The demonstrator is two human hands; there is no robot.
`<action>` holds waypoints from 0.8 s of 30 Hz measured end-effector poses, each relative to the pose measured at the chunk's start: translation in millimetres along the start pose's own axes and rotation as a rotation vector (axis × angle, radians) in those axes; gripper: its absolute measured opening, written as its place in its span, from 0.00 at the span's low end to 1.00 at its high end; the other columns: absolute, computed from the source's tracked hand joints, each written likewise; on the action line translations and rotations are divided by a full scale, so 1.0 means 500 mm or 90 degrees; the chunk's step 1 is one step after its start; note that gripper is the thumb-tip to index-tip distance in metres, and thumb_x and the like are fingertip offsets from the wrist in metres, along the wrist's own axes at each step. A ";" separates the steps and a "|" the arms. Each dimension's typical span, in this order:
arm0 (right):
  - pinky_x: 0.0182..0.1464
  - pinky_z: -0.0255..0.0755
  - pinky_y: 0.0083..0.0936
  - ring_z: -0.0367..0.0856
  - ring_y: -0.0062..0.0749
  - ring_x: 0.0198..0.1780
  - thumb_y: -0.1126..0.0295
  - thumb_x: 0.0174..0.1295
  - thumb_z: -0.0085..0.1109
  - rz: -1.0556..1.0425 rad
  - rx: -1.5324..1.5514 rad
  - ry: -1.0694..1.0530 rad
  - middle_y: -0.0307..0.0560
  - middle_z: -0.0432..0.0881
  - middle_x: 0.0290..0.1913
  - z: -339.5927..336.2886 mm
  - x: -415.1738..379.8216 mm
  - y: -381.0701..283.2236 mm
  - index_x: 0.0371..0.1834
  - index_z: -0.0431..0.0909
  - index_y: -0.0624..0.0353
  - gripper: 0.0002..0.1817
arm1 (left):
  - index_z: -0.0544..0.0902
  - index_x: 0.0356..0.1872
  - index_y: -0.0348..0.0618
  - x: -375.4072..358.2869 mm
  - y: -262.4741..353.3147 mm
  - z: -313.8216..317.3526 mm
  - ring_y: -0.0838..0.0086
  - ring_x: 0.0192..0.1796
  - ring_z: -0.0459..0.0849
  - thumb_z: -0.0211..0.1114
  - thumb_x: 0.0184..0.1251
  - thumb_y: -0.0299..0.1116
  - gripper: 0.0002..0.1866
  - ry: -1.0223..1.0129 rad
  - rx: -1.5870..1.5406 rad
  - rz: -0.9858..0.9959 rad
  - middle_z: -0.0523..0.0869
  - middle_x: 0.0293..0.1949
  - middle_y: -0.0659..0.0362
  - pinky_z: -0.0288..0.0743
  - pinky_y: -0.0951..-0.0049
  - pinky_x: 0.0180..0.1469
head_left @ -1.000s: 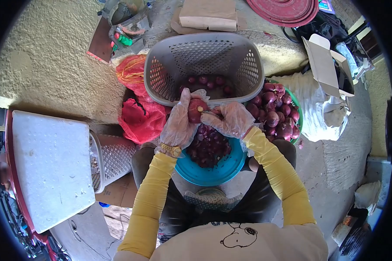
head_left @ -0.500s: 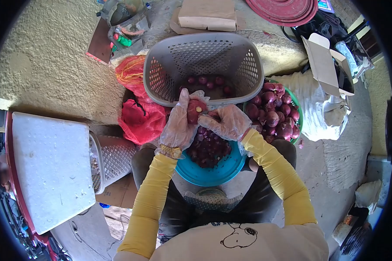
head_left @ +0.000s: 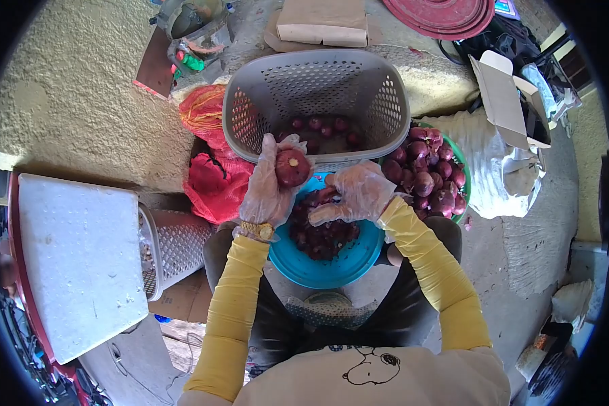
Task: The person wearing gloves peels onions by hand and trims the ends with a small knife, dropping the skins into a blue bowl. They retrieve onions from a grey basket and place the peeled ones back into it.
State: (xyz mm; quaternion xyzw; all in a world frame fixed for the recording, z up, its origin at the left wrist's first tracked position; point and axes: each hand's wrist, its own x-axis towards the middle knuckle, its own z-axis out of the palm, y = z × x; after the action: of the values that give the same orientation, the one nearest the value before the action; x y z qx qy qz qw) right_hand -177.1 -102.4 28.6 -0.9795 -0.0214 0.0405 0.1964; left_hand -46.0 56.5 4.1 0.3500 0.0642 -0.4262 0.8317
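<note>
Two gloved hands work over our lap: our left hand [head_left: 267,193] grips a red onion [head_left: 291,168], raised in front of the grey basket [head_left: 379,101], while our right hand [head_left: 358,195] has pulled away from it and now hovers half open over the blue bowl [head_left: 331,267]; whether it holds a scrap of skin or a small blade we cannot tell. A second ago both hands met on the onion, its pale cut end facing us; now the onion is turned, lifted and free of the right hand, which suggests the trimming of this one is done. The blue bowl on our knees holds dark purple peelings. A few peeled onions lie on the bottom of the grey basket just beyond it. A green bowl [head_left: 462,166] heaped with onions sits by the basket's right side. Red mesh sacks [head_left: 213,169] lie at its left. We sit on a rough concrete floor [head_left: 81,101] outdoors, with a white foam lid [head_left: 74,257] to our left and an open carton [head_left: 504,101] at far right.
</note>
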 end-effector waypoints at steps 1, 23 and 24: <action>0.39 0.79 0.43 0.88 0.51 0.33 0.23 0.57 0.56 -0.004 0.016 0.057 0.51 0.87 0.28 0.009 0.000 0.005 0.37 0.90 0.49 0.38 | 0.78 0.58 0.35 0.001 0.002 -0.002 0.65 0.57 0.82 0.55 0.81 0.56 0.30 0.004 0.009 0.008 0.83 0.49 0.52 0.81 0.60 0.63; 0.33 0.77 0.42 0.83 0.51 0.27 0.20 0.37 0.71 0.062 0.036 0.142 0.51 0.80 0.20 -0.001 0.009 0.012 0.23 0.81 0.57 0.43 | 0.83 0.38 0.39 -0.018 -0.009 0.012 0.76 0.35 0.84 0.56 0.77 0.64 0.32 -0.033 0.255 -0.085 0.84 0.35 0.59 0.82 0.76 0.39; 0.33 0.77 0.42 0.83 0.51 0.27 0.20 0.37 0.71 0.062 0.037 0.142 0.51 0.80 0.20 0.001 0.010 0.013 0.23 0.81 0.57 0.43 | 0.83 0.41 0.37 -0.016 -0.009 0.004 0.74 0.37 0.84 0.55 0.77 0.65 0.33 -0.060 0.261 -0.077 0.84 0.37 0.57 0.83 0.73 0.43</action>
State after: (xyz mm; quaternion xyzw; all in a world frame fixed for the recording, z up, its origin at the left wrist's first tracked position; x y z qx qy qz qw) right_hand -171.9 -108.0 25.2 -0.9716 0.0492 -0.0590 0.2237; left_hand -54.8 58.8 6.7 0.4872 -0.0419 -0.4951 0.7181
